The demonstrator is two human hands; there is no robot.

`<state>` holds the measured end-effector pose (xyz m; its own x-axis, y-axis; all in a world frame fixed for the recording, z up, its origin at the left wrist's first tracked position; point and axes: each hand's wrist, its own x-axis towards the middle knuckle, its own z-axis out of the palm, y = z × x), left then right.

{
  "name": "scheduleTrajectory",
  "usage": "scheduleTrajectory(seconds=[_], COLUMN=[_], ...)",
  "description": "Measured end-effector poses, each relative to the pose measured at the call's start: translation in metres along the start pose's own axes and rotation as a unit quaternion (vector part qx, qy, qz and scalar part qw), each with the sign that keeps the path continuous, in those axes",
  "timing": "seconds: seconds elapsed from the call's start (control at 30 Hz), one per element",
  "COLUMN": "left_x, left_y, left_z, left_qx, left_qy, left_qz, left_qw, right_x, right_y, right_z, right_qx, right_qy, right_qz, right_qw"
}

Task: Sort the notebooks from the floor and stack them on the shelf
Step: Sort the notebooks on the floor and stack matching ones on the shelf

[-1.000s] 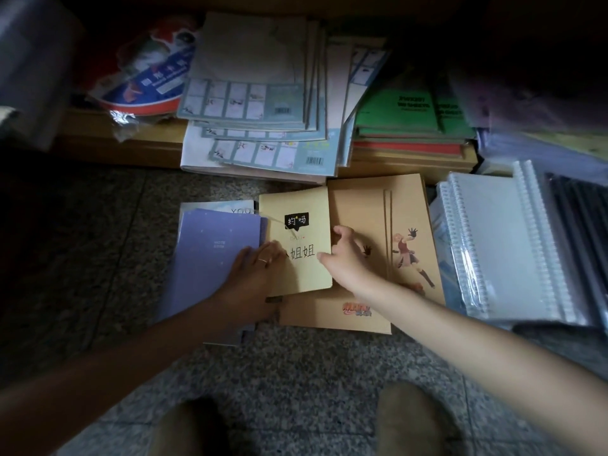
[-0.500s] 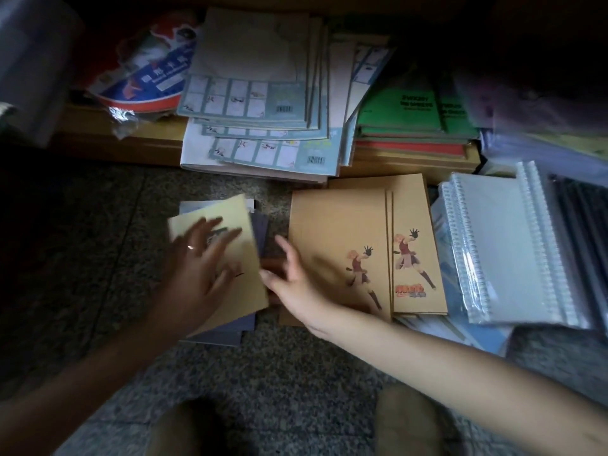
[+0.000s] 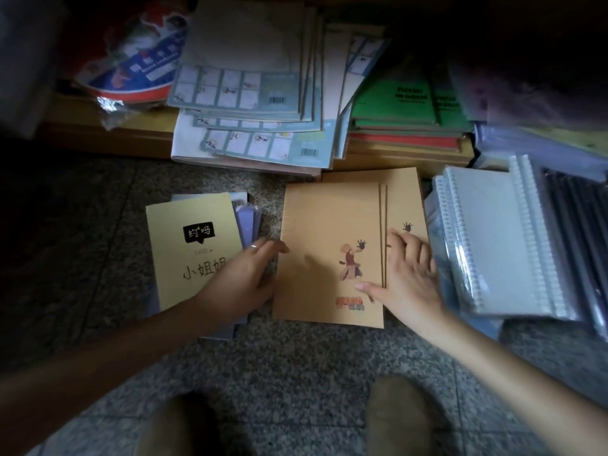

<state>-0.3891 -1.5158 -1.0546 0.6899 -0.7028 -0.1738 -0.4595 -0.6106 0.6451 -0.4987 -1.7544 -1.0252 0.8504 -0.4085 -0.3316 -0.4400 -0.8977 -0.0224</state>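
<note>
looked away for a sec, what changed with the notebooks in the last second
The yellow notebook went left, off the kraft notebooks onto the purple pile, slid by the left hand. That hand now sits at the kraft stack's left edge; the right hand shifted right, flat on its right side. The shelf stacks and spiral notebooks stayed put.

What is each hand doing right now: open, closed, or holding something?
Left hand: open, fingers straight at the brown notebooks' left edge.
Right hand: open, pressing flat on the brown notebooks.
</note>
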Motion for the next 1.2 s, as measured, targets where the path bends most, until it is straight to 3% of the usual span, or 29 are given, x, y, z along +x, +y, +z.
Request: scheduleTrajectory(seconds=[0.1,0.2,0.37,0.63,0.83,1.0,1.13,1.2], left_x=[0.019,0.036,0.051,0.056,0.057,0.049,0.034,0.027], left_y=[0.026,0.035,0.036,0.033,0.035,0.033,0.042,0.048], left_z=[0.023,0.036,0.032,0.022,0.024,0.014,0.009,0.001], left_qx=[-0.183,-0.250,-0.340,-0.444,-0.438,-0.522,-0.510,-0.511], left_qy=[-0.069,-0.042,0.019,-0.007,-0.006,-0.007,-0.021,-0.010], left_qz=[-0.147,-0.280,-0.335,-0.308,-0.304,-0.264,-0.220,-0.202], left_qw=[0.970,0.926,0.879,0.841,0.846,0.811,0.831,0.835], right_x=[-0.007,-0.009,-0.013,-0.011,-0.010,-0.007,-0.004,-0.001], right_y=[0.005,0.002,0.000,0.004,0.002,0.006,0.008,0.010], right_z=[0.001,0.000,0.001,0.003,0.003,0.007,0.006,0.003], right_qx=[0.027,0.055,0.074,0.116,0.131,0.146,0.170,0.240], right_qy=[0.017,0.003,-0.002,-0.001,0.001,0.001,0.003,-0.021], right_qz=[0.000,-0.002,-0.011,-0.013,0.006,0.009,0.013,0.032], right_qw=[0.999,0.998,0.997,0.993,0.991,0.989,0.985,0.970])
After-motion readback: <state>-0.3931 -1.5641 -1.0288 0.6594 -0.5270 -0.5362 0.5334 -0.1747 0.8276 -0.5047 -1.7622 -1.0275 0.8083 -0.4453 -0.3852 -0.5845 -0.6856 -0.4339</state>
